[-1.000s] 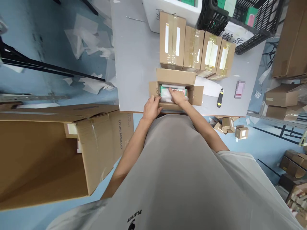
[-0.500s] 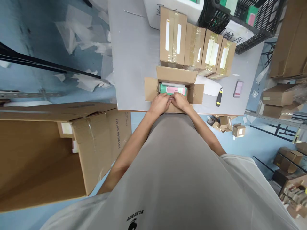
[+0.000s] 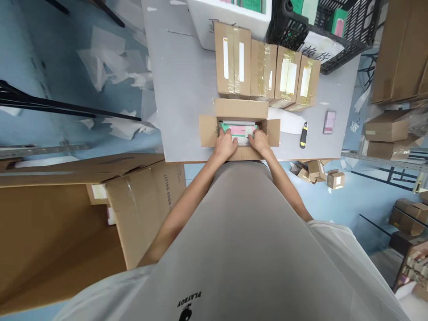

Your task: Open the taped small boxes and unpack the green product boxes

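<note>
An opened cardboard carton (image 3: 241,108) stands at the table's front edge with its flaps spread outward. Inside lies a green-and-pink box (image 3: 238,129), with white edges of other contents showing along it. My left hand (image 3: 225,145) reaches into the carton at the box's left end, fingers curled over it and thumb toward the middle. At the right end, my right hand (image 3: 260,141) grips in the same way, its fingertips down by the box. The undersides of the fingers are hidden inside the carton.
Taped cartons (image 3: 264,69) stand in a row behind. Further back are a white foam box (image 3: 202,31) and a black crate (image 3: 337,60). A utility knife (image 3: 303,135) lies right on the table (image 3: 183,89). A large open carton (image 3: 147,200) stands at left.
My hands were close together at the carton's front side; they have moved apart to the two ends of the green-and-pink box. More of the box's middle shows. The view has shifted slightly.
</note>
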`<state>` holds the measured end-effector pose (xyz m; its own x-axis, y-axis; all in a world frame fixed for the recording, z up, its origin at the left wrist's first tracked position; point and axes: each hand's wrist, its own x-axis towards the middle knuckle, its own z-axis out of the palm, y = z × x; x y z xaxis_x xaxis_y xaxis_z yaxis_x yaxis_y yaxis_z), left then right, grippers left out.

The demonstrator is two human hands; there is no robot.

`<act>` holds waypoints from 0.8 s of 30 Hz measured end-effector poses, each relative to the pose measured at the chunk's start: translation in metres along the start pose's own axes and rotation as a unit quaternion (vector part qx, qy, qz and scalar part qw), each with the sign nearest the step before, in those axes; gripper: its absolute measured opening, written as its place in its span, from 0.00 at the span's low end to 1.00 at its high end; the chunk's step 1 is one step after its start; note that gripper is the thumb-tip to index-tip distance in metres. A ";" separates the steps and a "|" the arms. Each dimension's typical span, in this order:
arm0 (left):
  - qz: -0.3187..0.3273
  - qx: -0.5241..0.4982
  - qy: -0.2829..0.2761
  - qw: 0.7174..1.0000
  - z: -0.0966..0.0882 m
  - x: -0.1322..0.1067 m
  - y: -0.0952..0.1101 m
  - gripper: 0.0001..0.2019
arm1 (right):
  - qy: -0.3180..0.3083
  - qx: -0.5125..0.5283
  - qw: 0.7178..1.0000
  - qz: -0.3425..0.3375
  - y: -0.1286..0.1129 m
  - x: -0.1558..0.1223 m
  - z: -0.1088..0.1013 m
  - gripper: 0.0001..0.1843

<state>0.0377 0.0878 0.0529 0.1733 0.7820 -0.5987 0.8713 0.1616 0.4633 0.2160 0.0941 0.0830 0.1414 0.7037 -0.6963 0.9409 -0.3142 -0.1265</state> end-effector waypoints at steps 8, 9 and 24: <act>-0.056 -0.005 -0.043 0.997 0.008 0.026 -0.003 0.27 | -0.040 0.018 0.999 0.021 -0.005 0.007 -0.006 0.25; -0.059 -0.007 -0.044 0.997 0.008 0.027 -0.003 0.27 | -0.042 0.023 0.999 0.023 -0.005 0.008 -0.006 0.26; -0.154 -0.073 -0.022 0.985 -0.002 0.030 0.013 0.34 | -0.066 0.113 0.990 0.054 0.000 0.021 0.008 0.35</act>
<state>0.0534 0.1149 0.0420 -0.0671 0.6559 -0.7519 0.8105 0.4753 0.3424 0.2167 0.1044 0.0628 0.1827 0.5733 -0.7987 0.8273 -0.5286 -0.1903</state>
